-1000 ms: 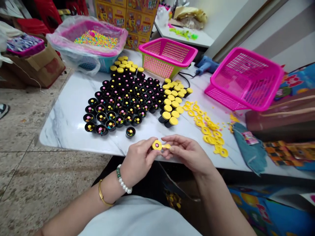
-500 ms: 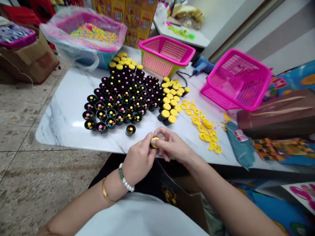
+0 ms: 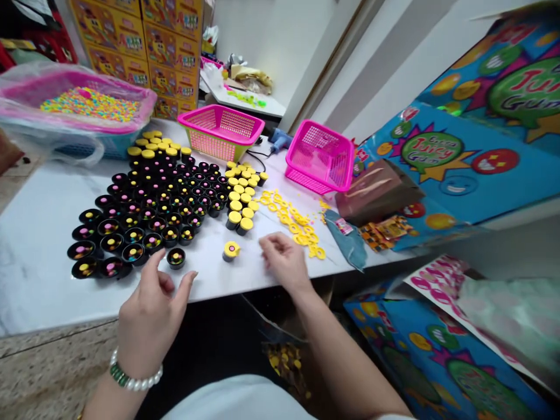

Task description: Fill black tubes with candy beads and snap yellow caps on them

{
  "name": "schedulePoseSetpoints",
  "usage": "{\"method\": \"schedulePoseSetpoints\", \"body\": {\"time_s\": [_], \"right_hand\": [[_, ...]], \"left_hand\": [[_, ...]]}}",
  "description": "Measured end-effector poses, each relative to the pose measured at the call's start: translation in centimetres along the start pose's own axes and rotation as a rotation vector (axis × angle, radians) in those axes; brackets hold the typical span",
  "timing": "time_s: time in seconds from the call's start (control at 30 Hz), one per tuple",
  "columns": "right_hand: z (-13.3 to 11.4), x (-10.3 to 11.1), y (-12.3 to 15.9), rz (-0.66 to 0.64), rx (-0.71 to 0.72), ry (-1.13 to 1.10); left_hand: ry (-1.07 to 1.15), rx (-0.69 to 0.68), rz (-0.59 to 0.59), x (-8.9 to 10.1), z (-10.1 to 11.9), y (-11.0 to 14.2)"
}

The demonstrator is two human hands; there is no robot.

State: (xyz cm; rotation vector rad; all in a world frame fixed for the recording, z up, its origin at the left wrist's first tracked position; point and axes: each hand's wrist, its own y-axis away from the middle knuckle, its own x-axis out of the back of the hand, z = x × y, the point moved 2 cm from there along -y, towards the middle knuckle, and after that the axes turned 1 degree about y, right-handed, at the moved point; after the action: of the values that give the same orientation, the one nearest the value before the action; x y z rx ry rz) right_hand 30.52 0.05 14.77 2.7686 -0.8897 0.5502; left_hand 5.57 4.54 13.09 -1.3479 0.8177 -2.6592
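Note:
My left hand [image 3: 151, 309] is open, thumb and fingers apart, close to a small black cup [image 3: 175, 260] at the front of the group. That cup has a yellow piece in its middle and coloured bits inside. My right hand [image 3: 286, 262] hovers at the table's front, fingers loosely bent and apart, with nothing visible in them. Between the hands stands a black cup with a yellow ring [image 3: 231, 252] on top and a pink centre. Many uncovered black cups [image 3: 131, 236] crowd the left side. Yellow-topped cups [image 3: 235, 205] are grouped beside them. Loose yellow rings [image 3: 300, 219] lie beyond my right hand.
A pink basket of coloured candy [image 3: 146, 99] stands at the back left. Two more baskets are behind: a pink and green one [image 3: 221, 131] and a tilted pink one [image 3: 321, 154]. A blue glue gun [image 3: 279, 140] and a blue cloth [image 3: 347, 239] also lie on the table.
The yellow-topped cup that both hands held now stands on the table. My hands have separated, the left one towards the uncovered cups. The view has swung right.

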Motion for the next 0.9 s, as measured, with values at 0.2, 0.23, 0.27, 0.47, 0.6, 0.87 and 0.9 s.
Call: {"method": "schedulePoseSetpoints", "body": {"time_s": [0.2, 0.23, 0.27, 0.47, 0.6, 0.87, 0.9], "right_hand": [[5.6, 9.8, -3.8, 0.358, 0.3, 0.85], [6.5, 10.4, -4.3, 0.34, 0.324, 0.921], [7.1, 10.8, -4.7, 0.326, 0.355, 0.953], [4.4, 8.9, -3.2, 0.473, 0.498, 0.606], [1.2, 4.5, 1.0, 0.052, 0.158, 0.011], [-0.1, -3.5, 6.0, -0.448, -0.147, -0.193], [-0.2, -3.8, 6.0, -0.415, -0.171, -0.221]], "left_hand": [[0.006, -0.053, -0.048, -0.1, -0.3, -0.6], [0.007, -0.058, -0.054, -0.1, -0.3, -0.7], [0.006, -0.062, -0.06, -0.1, -0.2, -0.7], [0.167, -0.119, -0.12, -0.5, 1.7, -0.3], [0.34, -0.182, -0.205, -1.1, 2.8, 0.2], [0.473, -0.213, -0.239, -1.4, 2.0, 0.3], [0.479, -0.208, -0.248, -1.4, 1.8, 0.3]]}}
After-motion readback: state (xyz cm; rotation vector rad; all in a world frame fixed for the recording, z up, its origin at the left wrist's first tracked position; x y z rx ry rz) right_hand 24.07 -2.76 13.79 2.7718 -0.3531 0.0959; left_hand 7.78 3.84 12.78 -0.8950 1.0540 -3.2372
